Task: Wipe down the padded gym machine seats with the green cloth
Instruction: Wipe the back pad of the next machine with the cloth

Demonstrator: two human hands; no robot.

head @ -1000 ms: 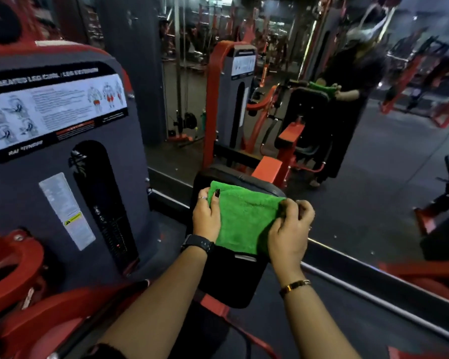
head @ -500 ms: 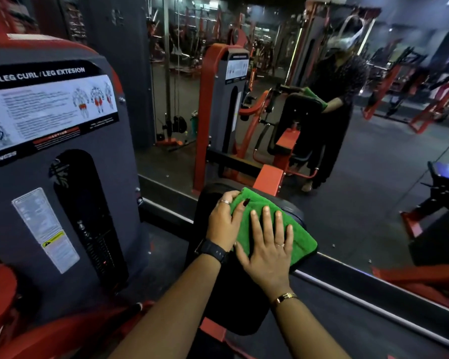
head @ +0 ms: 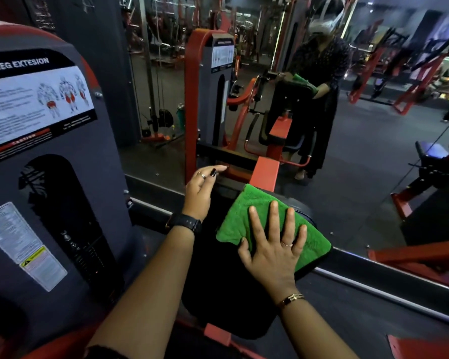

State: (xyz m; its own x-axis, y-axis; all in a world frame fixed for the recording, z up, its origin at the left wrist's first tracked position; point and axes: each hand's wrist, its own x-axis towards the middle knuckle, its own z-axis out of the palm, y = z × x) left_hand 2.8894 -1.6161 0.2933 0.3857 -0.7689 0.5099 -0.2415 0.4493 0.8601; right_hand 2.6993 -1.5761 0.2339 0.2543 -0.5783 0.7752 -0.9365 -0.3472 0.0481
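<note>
1. Flat and spread, the right hand (head: 272,251) pressed palm-down on the green cloth (head: 246,218); no finger curled round it, so the grip was open and merely held the cloth against the pad.
2. The left hand (head: 200,190) rested at the left upper edge of the black padded seat (head: 218,294), fingers loosely extended toward the mirror (head: 360,164), touching no cloth and holding nothing.
3. The cloth lay over the upper right part of the pad, near its top edge, draped a little past the right rim.
4. Its long axis ran diagonally, from the upper left corner by the orange frame bar (head: 266,172) down to the lower right corner beside the mirror's base.
5. It looked folded into a rough rectangle, bright green, with a fuzzy microfibre nap; a thick folded edge showed along the left side.
6. The pad was dark, smooth and rounded at the top, narrowing toward the bottom of the view.
7. To the left stood the grey weight-stack housing (head: 70,203), bearing an instruction label (head: 36,104) with muscle diagrams and a smaller warning sticker (head: 24,244).
8. A black wristwatch (head: 186,224) sat on the left wrist and a gold bracelet (head: 290,299) on the right.
9. In the mirror a reflected person leaned over the same machine with the cloth.
</note>
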